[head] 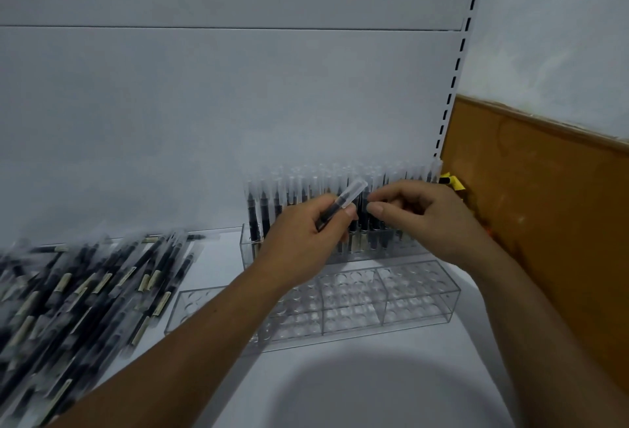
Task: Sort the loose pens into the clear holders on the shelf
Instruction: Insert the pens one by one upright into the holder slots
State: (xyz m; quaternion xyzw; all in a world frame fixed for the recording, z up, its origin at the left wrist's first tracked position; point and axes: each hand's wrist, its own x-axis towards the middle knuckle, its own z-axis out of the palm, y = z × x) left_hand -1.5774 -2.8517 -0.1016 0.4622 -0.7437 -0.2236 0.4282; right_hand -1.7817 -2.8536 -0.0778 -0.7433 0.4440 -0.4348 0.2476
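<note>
A person's left hand grips a black pen with a clear cap, tilted cap-up before the packed rear clear acrylic holder, apparently readying it for a slot. The right hand curls alongside, thumb and forefinger nearly meeting; whether they hold anything cannot be told. Loose black pens lie heaped to the left, and the front clear holder stands unfilled.

pens black, clear caps, cream labels | holders clear | shelf white | upright white, black slots | side board orange-brown
</note>
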